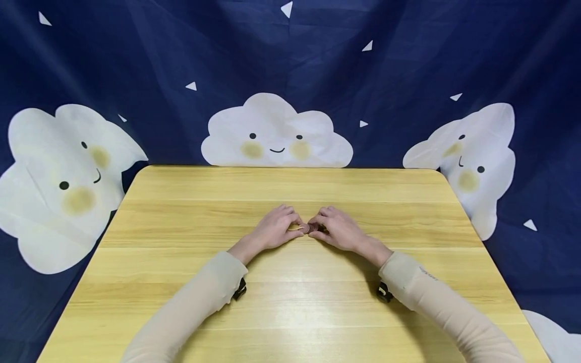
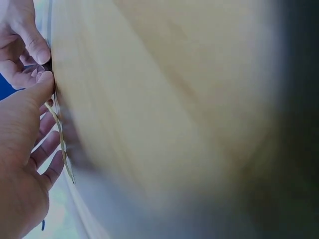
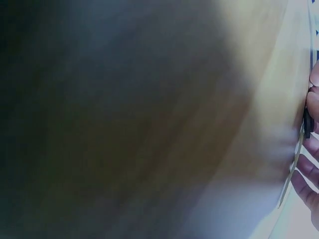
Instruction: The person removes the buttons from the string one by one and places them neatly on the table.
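Near the middle of the table, my left hand (image 1: 278,228) and right hand (image 1: 339,229) meet with their fingertips close together. The left thumb and fingers pinch the end of a thin yellow strip (image 2: 61,133), which runs back under the palm. A small dark piece (image 3: 307,123) is pinched by the right hand's thumb and fingers. Most of both things is hidden behind the fingers, and I cannot tell whether they are joined. In the left wrist view, the right thumb is just above the left thumb tip.
A light wood-grain table (image 1: 299,302) lies under both forearms. Behind it hangs a dark blue cloth (image 1: 290,55) with smiling white clouds and small white triangles. Pale sleeves (image 1: 199,297) cover the arms, and a black wrist device (image 1: 385,291) shows below the right cuff.
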Demonstrator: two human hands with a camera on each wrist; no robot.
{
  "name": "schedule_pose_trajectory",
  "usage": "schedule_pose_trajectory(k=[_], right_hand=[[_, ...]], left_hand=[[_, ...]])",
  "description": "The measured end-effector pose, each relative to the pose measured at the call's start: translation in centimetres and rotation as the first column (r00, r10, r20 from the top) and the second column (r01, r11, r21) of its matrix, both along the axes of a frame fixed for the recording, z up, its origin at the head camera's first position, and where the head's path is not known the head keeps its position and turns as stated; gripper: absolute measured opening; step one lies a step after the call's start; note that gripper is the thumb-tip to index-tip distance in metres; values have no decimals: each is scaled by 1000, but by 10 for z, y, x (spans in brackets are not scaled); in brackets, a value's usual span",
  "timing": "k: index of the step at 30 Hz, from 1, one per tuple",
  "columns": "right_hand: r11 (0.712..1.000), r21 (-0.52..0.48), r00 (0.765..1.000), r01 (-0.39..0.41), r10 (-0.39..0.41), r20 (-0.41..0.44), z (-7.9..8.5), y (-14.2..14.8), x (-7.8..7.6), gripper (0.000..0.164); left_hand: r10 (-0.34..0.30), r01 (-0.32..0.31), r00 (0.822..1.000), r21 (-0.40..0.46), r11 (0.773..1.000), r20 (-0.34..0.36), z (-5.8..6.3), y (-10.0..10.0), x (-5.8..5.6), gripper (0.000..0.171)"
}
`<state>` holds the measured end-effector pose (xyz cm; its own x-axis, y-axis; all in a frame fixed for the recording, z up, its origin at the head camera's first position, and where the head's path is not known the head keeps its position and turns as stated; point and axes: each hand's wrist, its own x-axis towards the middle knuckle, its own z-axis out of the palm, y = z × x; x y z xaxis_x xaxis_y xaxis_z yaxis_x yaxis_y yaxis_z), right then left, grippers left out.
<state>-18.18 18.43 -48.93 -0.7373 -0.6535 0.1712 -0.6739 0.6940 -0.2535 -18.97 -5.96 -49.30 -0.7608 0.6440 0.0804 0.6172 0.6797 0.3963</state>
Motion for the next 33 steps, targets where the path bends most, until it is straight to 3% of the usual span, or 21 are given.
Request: schedule_pose_trajectory(k=[15,33], right_hand=[[1000,3,1000,-17,17,14,1,-17,5,27],[1000,-24,997,-2,4,72,3,-20,5,34]], left_hand=[[13,-14,1000,14,1000,23,4,-18,11,30],[14,-14,1000,27,1000,0,2,-21,13,29]])
